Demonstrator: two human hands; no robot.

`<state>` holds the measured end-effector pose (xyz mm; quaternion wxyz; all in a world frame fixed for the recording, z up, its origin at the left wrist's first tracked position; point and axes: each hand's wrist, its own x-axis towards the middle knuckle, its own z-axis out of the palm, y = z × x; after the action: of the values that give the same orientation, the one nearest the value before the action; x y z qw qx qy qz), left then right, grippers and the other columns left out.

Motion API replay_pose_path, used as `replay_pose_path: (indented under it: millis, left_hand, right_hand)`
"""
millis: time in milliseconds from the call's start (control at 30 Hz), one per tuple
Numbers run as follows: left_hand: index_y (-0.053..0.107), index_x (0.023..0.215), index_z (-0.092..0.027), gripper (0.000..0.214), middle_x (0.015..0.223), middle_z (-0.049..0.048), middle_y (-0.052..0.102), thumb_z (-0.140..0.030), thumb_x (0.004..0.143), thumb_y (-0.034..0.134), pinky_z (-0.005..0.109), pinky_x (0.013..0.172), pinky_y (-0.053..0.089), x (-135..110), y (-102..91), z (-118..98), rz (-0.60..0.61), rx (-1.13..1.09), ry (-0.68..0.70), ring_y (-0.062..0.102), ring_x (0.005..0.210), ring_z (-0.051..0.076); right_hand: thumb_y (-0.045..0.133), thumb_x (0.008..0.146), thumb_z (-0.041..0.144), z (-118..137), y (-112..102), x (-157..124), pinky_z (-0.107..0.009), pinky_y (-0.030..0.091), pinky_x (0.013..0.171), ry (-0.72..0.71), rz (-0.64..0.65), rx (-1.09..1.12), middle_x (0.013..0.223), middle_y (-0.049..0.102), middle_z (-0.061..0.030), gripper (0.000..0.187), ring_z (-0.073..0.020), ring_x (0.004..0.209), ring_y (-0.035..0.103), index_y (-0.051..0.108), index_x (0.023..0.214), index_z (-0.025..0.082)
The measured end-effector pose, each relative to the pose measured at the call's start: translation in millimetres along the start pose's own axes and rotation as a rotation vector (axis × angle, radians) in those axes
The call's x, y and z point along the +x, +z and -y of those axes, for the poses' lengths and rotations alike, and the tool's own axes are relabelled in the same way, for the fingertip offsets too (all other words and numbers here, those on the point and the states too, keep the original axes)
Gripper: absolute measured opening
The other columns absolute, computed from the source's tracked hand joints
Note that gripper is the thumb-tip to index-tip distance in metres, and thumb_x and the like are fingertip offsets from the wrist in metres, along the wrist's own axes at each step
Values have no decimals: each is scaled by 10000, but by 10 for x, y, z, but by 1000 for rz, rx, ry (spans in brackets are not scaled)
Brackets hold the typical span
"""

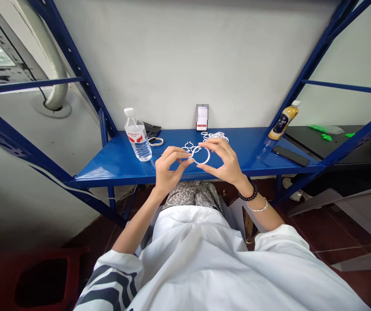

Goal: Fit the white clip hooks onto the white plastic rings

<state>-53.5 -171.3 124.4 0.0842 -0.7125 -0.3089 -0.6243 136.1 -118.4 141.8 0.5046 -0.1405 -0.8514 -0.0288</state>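
Just above the front edge of the blue shelf, a white ring is being pinched from both sides. The left hand is closed on its left rim and the right hand on its right, probably to steady it. More loose rings are lying just behind, seemingly within easy reach, and a water bottle is standing clear to the left.
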Motion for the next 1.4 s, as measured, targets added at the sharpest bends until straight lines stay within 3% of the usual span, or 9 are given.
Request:
replay_pose_path:
  millis: [800, 1400]
  left_hand:
    - [660, 920, -194, 49, 836, 18, 669, -199, 872, 668, 235, 615, 511, 4, -3, 4, -8, 1, 12, 600, 744, 115]
    - [651, 985, -198, 132, 892, 30, 682, -234, 862, 684, 244, 630, 512, 40, -22, -28, 46, 82, 21, 607, 732, 118]
  right_hand:
    - [668, 860, 423, -15, -25, -1, -450, 537, 918, 14, 41, -15, 1150, 631, -75, 478, -254, 1054, 613, 547, 1300, 280]
    - [715, 804, 366, -1, -66, 27, -423, 549, 835, 18, -32, -6, 1055, 655, -66, 368, -247, 980, 617, 597, 1135, 257]
